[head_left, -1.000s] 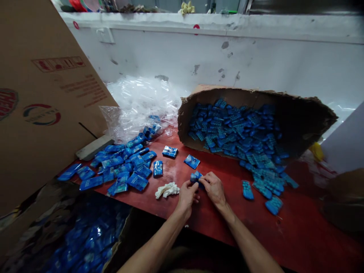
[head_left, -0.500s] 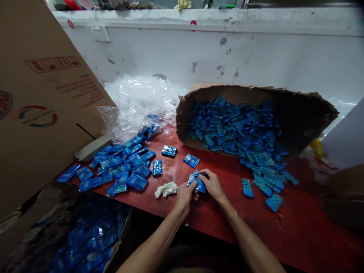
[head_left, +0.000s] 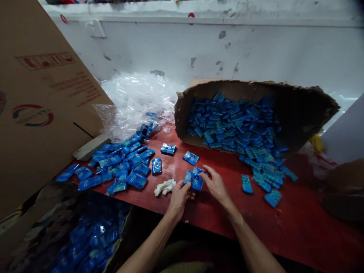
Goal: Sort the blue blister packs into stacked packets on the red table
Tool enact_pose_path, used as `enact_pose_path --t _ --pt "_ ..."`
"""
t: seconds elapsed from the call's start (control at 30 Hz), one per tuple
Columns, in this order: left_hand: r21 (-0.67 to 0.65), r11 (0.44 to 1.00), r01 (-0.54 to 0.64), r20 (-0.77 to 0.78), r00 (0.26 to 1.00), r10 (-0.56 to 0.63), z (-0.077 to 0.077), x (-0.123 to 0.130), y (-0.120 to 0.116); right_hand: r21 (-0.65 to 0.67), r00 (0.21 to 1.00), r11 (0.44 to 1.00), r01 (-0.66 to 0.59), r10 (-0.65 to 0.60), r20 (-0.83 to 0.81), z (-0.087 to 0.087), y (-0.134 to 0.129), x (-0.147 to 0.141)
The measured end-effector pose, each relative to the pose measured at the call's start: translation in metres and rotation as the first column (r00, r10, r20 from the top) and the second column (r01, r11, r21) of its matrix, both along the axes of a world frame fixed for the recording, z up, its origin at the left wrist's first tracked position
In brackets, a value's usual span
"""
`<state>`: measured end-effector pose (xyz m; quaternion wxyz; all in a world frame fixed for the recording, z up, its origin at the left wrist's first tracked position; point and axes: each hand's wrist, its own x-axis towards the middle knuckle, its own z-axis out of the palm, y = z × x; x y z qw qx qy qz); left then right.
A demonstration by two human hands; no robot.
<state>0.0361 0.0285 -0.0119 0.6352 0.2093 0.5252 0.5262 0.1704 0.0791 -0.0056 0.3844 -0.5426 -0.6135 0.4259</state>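
My left hand (head_left: 179,196) pinches a blue packet (head_left: 193,180) by its lower left side, above the red table. At the packet's right edge is my right hand (head_left: 215,184), thumb and index finger spread apart; whether a fingertip still touches the packet is hard to tell. A crumpled white tissue (head_left: 165,187) lies just left of my left hand. Behind the held packet lie a flat blue packet (head_left: 190,158) and a small stack of blue cards (head_left: 168,148). One more blue packet (head_left: 156,166) lies further left.
A torn cardboard box (head_left: 183,127) on its side spills blue blister packs (head_left: 263,161) onto the red table (head_left: 222,212). Filled blue packets (head_left: 122,163) are heaped at left, before clear plastic bags (head_left: 136,98). An open box of blue packets (head_left: 91,235) stands below the left edge.
The held packet now shows flatter and more fully. My left hand has shifted slightly left, and my right hand's fingers have spread from the packet. The view has tilted down a little.
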Motion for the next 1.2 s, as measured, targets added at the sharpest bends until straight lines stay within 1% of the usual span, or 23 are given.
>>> enact_pose_path --t 0.03,0.07,0.1,0.2,0.27,0.4,0.5,0.57,0.7,0.77,0.8,0.87,0.93,1.0,1.07,1.13,1.2 --pt "0.014 1.000 0.004 0.002 1.000 -0.004 0.001 0.001 0.001 -0.062 0.993 0.997 -0.054 0.047 -0.113 -0.001 -0.002 -0.002" --pt "0.024 1.000 0.010 0.003 1.000 -0.010 0.001 0.002 0.001 -0.114 0.979 0.989 -0.097 0.075 -0.187 -0.003 -0.004 -0.004" --pt "0.032 0.999 0.013 0.005 1.000 -0.013 0.002 0.003 0.002 -0.147 0.971 0.982 -0.119 0.084 -0.222 -0.005 -0.005 -0.006" --pt "0.045 0.999 0.014 0.003 1.000 -0.015 0.002 0.007 0.004 -0.162 0.976 0.982 -0.098 0.063 -0.210 -0.012 -0.008 -0.011" --pt "0.050 0.999 -0.012 -0.027 1.000 0.013 0.000 0.010 0.007 -0.156 0.982 0.985 -0.078 0.048 -0.182 -0.015 -0.009 -0.011" --pt "0.009 0.996 -0.084 -0.107 0.991 0.084 -0.009 0.013 0.012 -0.114 0.999 0.993 -0.013 0.007 -0.048 -0.017 -0.007 -0.010" --pt "-0.025 0.997 -0.079 -0.098 0.992 0.076 -0.012 0.011 0.011 -0.072 0.996 0.997 0.025 -0.019 0.082 -0.016 0.000 -0.009" --pt "-0.043 0.998 -0.045 -0.053 0.998 0.043 -0.010 0.007 0.007 -0.046 0.986 0.999 0.022 -0.014 0.168 -0.014 0.005 -0.007" --pt "-0.069 0.998 0.012 0.040 0.999 -0.009 0.002 -0.002 -0.003 -0.037 0.945 0.998 -0.045 0.055 0.321 -0.005 0.010 0.000" --pt "-0.065 0.998 -0.008 0.057 0.998 0.012 0.007 -0.003 -0.003 -0.046 0.922 0.997 -0.058 0.071 0.381 0.002 0.008 0.004" --pt "-0.054 0.998 -0.029 0.057 0.998 0.032 0.009 -0.003 -0.002 -0.045 0.909 0.998 -0.045 0.060 0.412 0.007 0.007 0.007" --pt "-0.024 0.997 -0.073 0.049 0.996 0.074 0.008 -0.001 0.002 -0.002 0.889 1.000 0.019 -0.016 0.457 0.014 0.003 0.011" --pt "-0.005 0.996 -0.089 0.045 0.995 0.090 0.004 0.002 0.007 0.041 0.909 0.998 0.051 -0.064 0.413 0.018 0.000 0.011" --pt "-0.003 0.997 -0.083 0.010 0.997 0.083 -0.002 0.006 0.012 0.046 0.955 0.999 -0.011 -0.003 0.297 0.015 -0.003 0.007" --pt "-0.022 0.997 -0.071 -0.065 0.995 0.069 -0.008 0.009 0.015 0.027 0.972 0.995 -0.098 0.089 0.218 0.008 -0.004 0.000" --pt "-0.042 0.997 -0.063 -0.123 0.991 0.058 -0.012 0.010 0.017 0.026 0.969 0.994 -0.105 0.097 0.229 -0.001 -0.003 -0.008" --pt "-0.055 0.997 -0.057 -0.124 0.991 0.050 -0.014 0.008 0.017 0.033 0.964 0.996 -0.080 0.069 0.258 -0.008 0.001 -0.014"
